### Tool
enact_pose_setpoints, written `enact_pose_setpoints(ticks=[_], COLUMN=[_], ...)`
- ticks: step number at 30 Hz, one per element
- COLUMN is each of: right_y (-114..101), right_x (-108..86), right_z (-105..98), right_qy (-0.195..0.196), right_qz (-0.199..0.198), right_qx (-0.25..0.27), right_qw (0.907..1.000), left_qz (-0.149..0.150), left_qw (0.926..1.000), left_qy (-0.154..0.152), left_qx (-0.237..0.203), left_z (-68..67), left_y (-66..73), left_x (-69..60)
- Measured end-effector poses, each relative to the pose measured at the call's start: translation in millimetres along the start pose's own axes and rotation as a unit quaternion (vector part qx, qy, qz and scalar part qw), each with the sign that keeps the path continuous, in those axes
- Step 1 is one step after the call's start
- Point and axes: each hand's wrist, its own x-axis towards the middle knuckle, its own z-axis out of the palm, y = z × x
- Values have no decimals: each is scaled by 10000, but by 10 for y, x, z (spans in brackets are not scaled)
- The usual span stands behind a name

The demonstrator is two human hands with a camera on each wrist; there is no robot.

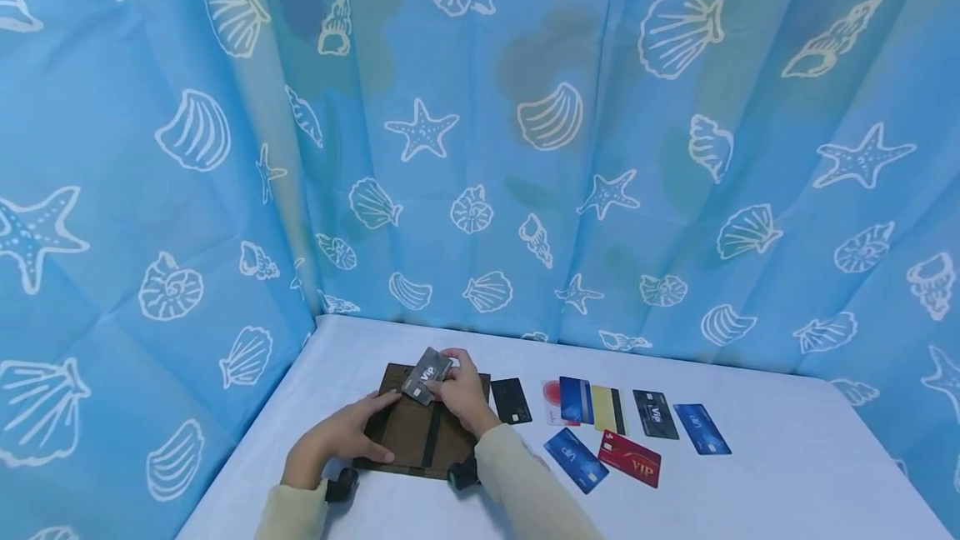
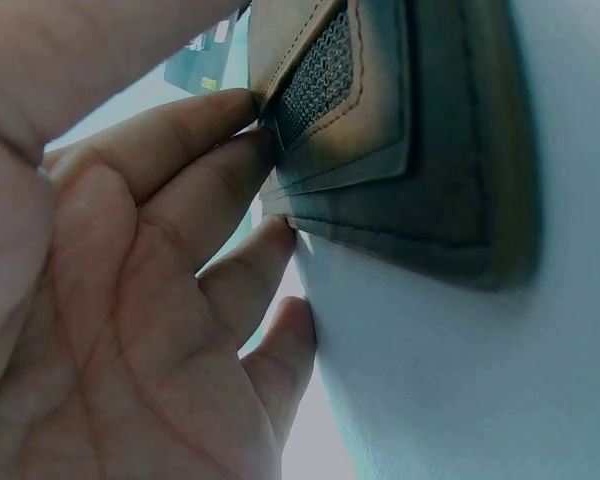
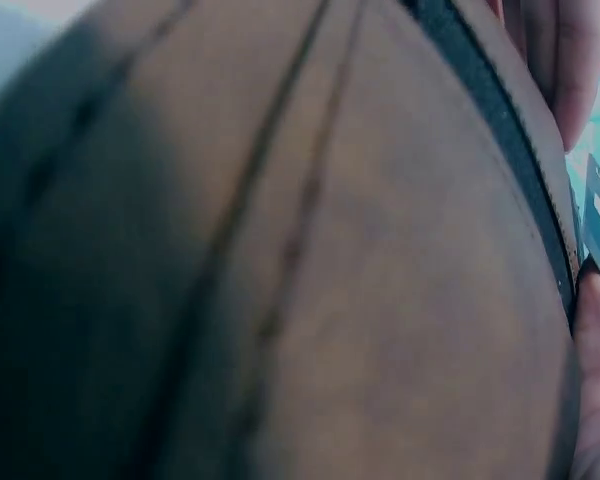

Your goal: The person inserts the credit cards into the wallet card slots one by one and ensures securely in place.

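Curtain [image 1: 465,165]: blue, white shell and starfish print, hung behind and to the left
Counter [image 1: 780,482]: white, bearing the items below
Wallet [image 1: 407,432]: one, brown, stitched, lying flat on the counter beneath both hands; dark strap [image 1: 432,435] across its face; mesh window [image 2: 322,82] in one pocket, left wrist view; whether any pocket is filled cannot be told
Left hand [image 1: 341,430]: fingers loosely extended, touching the wallet's edge; judged best used as a light anchor, pressing the leather flat without pinching the pocket mouths together
Right hand [image 1: 465,394]: thumb and fingers pinching the grey VIP card; judged best practice, grip near one edge, card squared to the pocket and moved along its line, neither twisted nor forced
Grey VIP card [image 1: 426,377]: one, tilted, over the wallet's upper part; whether its lower edge sits in a pocket is unclear
Loose cards, right of the wallet: black card [image 1: 511,401], just beside it; upper blue card [image 1: 575,400], overlapping a red-and-white card [image 1: 552,400]; yellow card [image 1: 606,410], dark-striped; dark VIP card [image 1: 656,414]; far-right blue card [image 1: 702,428]; lower blue card [image 1: 576,460]; red VIP card [image 1: 630,457], just beside the last
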Motion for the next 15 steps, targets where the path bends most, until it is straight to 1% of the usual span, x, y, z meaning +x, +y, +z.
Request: enact_pose_setpoints(ticks=[6,11,15], right_y=[19,19,26], right_x=[23,31,1], right_z=[-17,-28,-19], right_qy=[-169,-236,-241], right_qz=[-70,-66,-77], right_qx=[-248,-441,-536], right_qw=[9995,9987,9982], left_qz=[119,115,108], left_qw=[9999,9999,9999], left_qy=[66,70,40], left_qx=[-4,1,-86], left_z=[-13,-7,5], left_y=[6,-1,-13], left_x=[-15,-14,-31])
